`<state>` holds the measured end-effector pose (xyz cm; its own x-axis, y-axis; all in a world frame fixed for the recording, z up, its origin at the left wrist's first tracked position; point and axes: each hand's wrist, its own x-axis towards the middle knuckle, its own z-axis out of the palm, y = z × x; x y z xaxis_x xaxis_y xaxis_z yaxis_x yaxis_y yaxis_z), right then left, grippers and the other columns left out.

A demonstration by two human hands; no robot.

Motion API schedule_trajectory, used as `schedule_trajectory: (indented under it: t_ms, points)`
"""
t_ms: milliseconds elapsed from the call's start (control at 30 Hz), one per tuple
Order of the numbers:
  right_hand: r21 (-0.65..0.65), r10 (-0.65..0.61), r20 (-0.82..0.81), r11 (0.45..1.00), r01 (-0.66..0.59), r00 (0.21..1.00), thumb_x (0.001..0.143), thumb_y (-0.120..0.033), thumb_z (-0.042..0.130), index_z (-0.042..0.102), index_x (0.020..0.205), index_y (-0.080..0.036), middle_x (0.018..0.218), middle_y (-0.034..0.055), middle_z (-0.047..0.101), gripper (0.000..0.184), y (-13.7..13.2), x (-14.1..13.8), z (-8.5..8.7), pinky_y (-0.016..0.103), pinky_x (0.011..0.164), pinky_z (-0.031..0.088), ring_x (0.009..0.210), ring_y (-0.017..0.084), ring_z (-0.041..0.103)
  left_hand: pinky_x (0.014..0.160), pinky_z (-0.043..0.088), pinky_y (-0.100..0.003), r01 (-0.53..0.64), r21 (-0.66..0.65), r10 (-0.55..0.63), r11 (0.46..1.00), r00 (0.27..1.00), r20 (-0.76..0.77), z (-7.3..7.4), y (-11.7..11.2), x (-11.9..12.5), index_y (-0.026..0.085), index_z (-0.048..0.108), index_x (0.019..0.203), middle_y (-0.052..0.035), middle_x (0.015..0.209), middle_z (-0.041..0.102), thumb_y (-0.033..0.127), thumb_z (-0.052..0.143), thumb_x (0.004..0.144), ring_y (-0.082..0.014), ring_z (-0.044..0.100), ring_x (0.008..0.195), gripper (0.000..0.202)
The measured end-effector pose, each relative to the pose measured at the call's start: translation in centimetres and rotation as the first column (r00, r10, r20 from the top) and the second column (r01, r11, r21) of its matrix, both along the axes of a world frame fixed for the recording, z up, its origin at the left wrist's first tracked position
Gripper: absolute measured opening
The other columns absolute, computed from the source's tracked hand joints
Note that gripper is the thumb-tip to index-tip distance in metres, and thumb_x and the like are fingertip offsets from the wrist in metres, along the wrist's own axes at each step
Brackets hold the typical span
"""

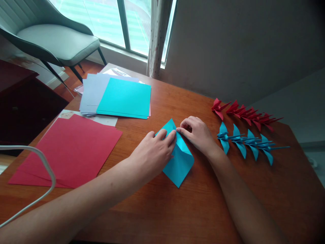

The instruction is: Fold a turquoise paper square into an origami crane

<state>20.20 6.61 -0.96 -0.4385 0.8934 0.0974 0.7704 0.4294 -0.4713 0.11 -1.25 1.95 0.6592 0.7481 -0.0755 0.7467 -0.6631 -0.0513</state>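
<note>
A turquoise sheet of origami paper (179,166), partly folded, lies on the table with one corner pointing toward me. Its right side bulges up in a soft curve. Across its upper left part rests my left hand (158,149), fingers bent together and gripping the folded layers. My right hand (194,132) is curled at the upper right edge, its thumb and forefinger pinching the paper near the left fingertips. Part of the fold is hidden under the left fingers.
Red paper sheets (71,152) lie at left, with turquoise sheets (124,98) on pale paper behind. Rows of red paper cranes (248,113) and blue paper cranes (238,139) stand at right. A white cable (48,169) arches at left; a chair (61,40) is beyond the table.
</note>
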Motion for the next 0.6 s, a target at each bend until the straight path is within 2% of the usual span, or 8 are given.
schedule_trajectory:
  t_ms: [600]
  points:
    - [0.14, -0.055, 0.099, 0.989, 0.041, 0.994, 0.095, -0.041, 0.061, 0.06, 0.08, -0.024, 0.088, 0.0037, 0.069, 0.023, 2.7, -2.7, -0.2, 0.033, 0.065, 0.034, 0.087, 0.023, 0.058, 0.074, 0.043, -0.04, -0.02, -0.013, 0.021, 1.0, 1.0, 0.004, 0.0, 0.0, 0.1, 0.014, 0.056, 0.139, -0.0125, 0.152, 0.046, 0.04, 0.047, 0.101, -0.0291, 0.051, 0.113, 0.047]
